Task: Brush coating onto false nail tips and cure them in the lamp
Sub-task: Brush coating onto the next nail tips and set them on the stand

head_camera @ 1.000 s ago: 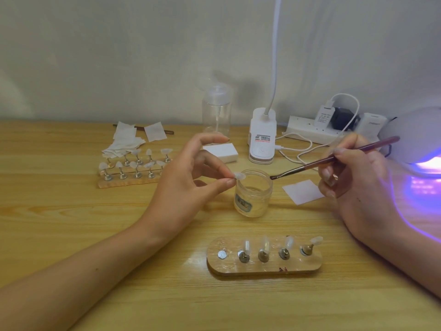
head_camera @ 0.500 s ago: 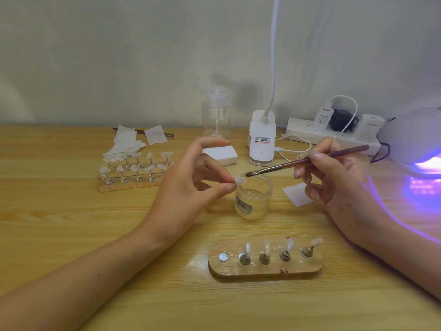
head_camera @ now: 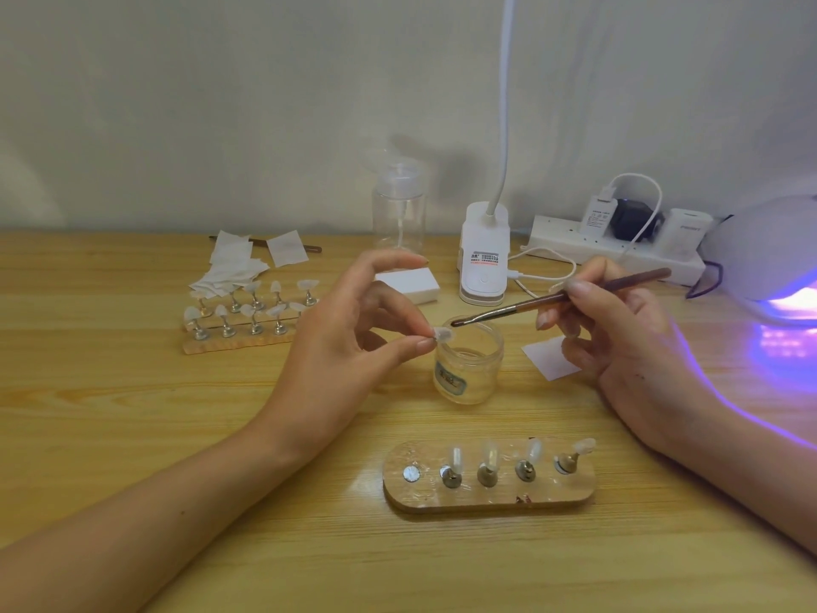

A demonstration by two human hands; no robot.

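1. Leftward since a second ago: the right hand point(head_camera: 619, 347) has carried the brush point(head_camera: 561, 296) in from the right of the jar point(head_camera: 468, 369), and the bristles are now over the jar's far left rim.
2. The right hand's thumb and fingers grip the brush handle, which slopes down to the left.
3. The left hand point(head_camera: 353, 342) pinches one clear tip point(head_camera: 443, 334) between thumb and a fingertip, another finger arched above. It holds the tip over the jar's left rim.
4. The bristles seem to touch that tip, though the blur there leaves it unsure.
5. The open jar stands mid-table point(head_camera: 132, 391), between the hands.
6. The near stand point(head_camera: 486, 499) carries four tips on pegs, with a bare metal disc at its left end.
7. The far stand point(head_camera: 238, 340), at the left, holds two rows of tips, with wipes point(head_camera: 230, 267) just behind it.
8. The lamp point(head_camera: 769, 258) glows purple at the right edge.
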